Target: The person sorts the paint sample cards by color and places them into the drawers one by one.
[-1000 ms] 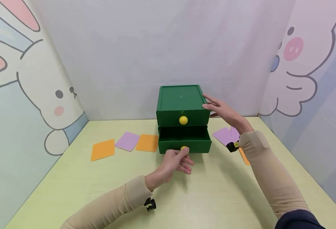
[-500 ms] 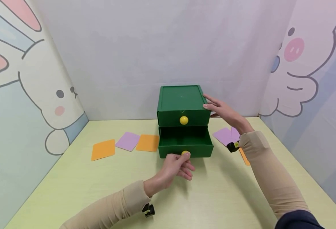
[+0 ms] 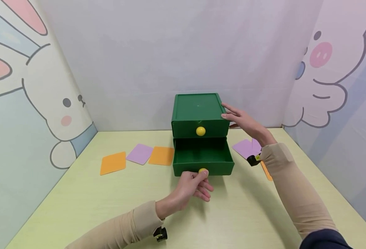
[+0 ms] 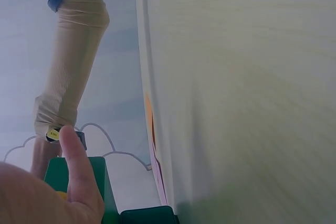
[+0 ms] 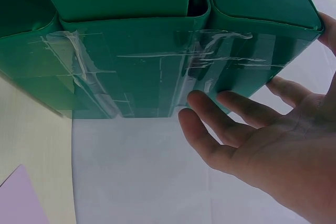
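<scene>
A green drawer cabinet (image 3: 198, 107) stands near the back wall, with a yellow knob (image 3: 200, 131) on its closed top drawer. Below that, a second drawer (image 3: 203, 155) is pulled well out, and nothing shows inside it. My left hand (image 3: 186, 190) pinches this drawer's yellow knob (image 3: 203, 170) between thumb and forefinger, its other fingers extended. Against the cabinet's upper right edge rests my right hand (image 3: 243, 121), fingers spread along the top and side. In the right wrist view, clear tape (image 5: 152, 56) joins the stacked green sections on that side.
Left of the cabinet lie two orange cards (image 3: 113, 163) (image 3: 161, 156) and a purple card (image 3: 140, 154). On the right are purple cards (image 3: 243, 148) and an orange card (image 3: 266, 171), partly hidden by the right sleeve. Printed walls (image 3: 183, 52) enclose the pale table (image 3: 232, 214).
My left hand has drawn the lower drawer farther toward me by its knob, so more of its inside shows. The right hand has stayed at the cabinet's side.
</scene>
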A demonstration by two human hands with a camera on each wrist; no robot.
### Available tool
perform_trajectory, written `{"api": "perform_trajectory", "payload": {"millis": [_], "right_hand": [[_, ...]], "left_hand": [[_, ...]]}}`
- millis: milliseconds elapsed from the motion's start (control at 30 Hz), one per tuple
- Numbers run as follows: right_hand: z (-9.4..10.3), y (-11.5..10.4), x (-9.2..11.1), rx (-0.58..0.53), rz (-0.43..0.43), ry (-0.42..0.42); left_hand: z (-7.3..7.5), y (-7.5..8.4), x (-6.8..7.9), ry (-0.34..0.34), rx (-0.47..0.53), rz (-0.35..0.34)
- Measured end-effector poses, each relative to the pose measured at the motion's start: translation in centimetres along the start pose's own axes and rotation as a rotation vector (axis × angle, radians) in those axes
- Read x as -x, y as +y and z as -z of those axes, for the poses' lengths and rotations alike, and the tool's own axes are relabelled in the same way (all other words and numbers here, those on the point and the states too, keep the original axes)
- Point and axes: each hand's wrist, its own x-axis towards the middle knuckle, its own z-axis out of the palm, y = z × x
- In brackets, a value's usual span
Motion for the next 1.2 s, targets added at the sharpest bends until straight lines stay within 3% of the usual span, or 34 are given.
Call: {"api": "perform_trajectory", "payload": {"millis": [567,700,833,933,1033,1133,1200], "right_hand": [[0.3,-0.2,0.1,0.004,0.004,0.003],[0.3,-0.2,0.2,0.008,0.002,0.008],[0.2,-0.2,0.2,0.003,0.003,0.008],[0.2,-0.3,0.1,0.004,0.006,0.004],[0.1,-0.3,0.1,0.01,0.004,0.002],[0.0,-0.2,0.1,0.014,-0.002,0.004],[0.0,-0.2,0.0,0.018,-0.002,0.004]], "left_hand": [[-0.2,0.0,0.8,-0.019,-0.024,0.008],[0.3,0.4,1.2,-0.096,-0.132,0.05],[1.3,2.2,2.1,-0.27,-0.355,0.054],[2.6,4.7,2.9,-0.403,-0.524,-0.037],[4.8,7.7,3.3,-0.464,-0.61,-0.208],[8.0,10.3,2.9,-0.402,-0.624,-0.342],[10.6,11.1,2.0,-0.3,-0.626,-0.394]]}}
